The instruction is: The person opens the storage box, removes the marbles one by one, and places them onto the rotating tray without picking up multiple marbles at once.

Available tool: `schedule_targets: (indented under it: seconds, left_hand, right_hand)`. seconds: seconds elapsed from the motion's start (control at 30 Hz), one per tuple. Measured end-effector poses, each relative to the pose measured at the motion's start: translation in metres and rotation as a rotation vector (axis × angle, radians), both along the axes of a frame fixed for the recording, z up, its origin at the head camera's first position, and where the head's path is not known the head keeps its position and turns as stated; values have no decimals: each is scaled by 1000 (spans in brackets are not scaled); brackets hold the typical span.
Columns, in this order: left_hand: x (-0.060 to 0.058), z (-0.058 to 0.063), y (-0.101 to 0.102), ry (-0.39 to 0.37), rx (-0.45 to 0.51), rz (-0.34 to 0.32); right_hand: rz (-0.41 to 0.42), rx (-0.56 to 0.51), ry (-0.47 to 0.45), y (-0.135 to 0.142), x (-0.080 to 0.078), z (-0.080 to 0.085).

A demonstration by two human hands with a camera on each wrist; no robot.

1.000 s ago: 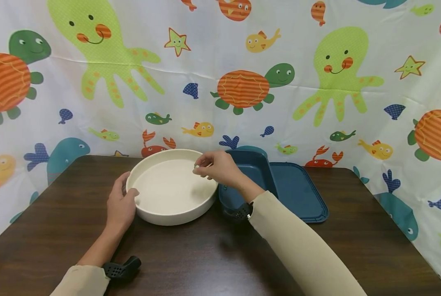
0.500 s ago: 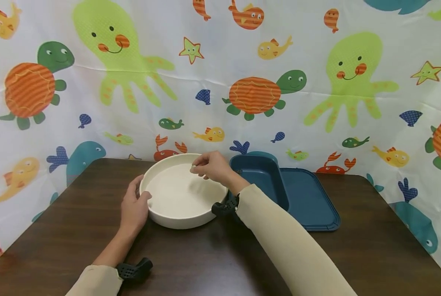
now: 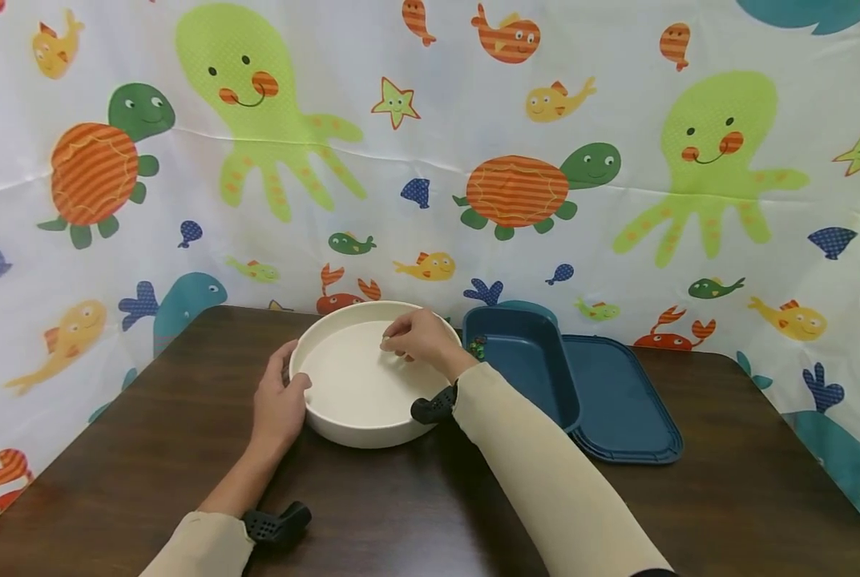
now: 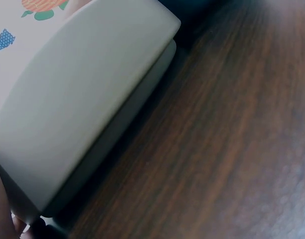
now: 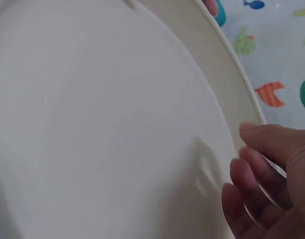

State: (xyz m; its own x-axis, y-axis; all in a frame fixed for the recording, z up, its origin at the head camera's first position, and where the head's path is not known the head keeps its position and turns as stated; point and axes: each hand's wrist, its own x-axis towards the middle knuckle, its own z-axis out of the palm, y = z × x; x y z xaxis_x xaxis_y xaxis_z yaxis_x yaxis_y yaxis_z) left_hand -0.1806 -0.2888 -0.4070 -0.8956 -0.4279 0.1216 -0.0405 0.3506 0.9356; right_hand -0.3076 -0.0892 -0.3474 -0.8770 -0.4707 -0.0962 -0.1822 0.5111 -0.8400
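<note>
Your right hand (image 3: 425,343) has moved farther left above the round white tray (image 3: 353,389), its fingers bunched; whether they pinch anything cannot be told. Your left hand (image 3: 280,403) grips the tray's left rim, likely to steady it on the dark table (image 3: 372,513), while the blue container (image 3: 530,365) sits just right, apparently kept within reach.

No lettering, label, brand, number or sign can be read in any view: none on the cream dish (image 3: 365,385) mid-frame, the blue box (image 3: 530,365) and blue lid (image 3: 620,401) right of centre, or the printed cloth (image 3: 444,80) behind.
</note>
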Motion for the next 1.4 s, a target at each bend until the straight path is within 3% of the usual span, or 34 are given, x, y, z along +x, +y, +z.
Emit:
schedule_targets:
  seconds: [0.4,0.63,1.03,1.17,1.4]
  left_hand:
    - [0,5,2,3,9,-13]
    - [-3,5,3,2,-2,-6]
    - [-6,1,6,10,0,-11]
    - [-5,-1,5,6,6,-8]
    - [-2,0,2,5,3,-1]
  right_hand:
    - [-22,89,43,4,-5,-10]
    - [-23,179,112,6,-6,-15]
    - [-3,199,132,11,-4,-16]
    - [29,164,82,15,-4,-4]
    - [104,61,62,37,-8,38]
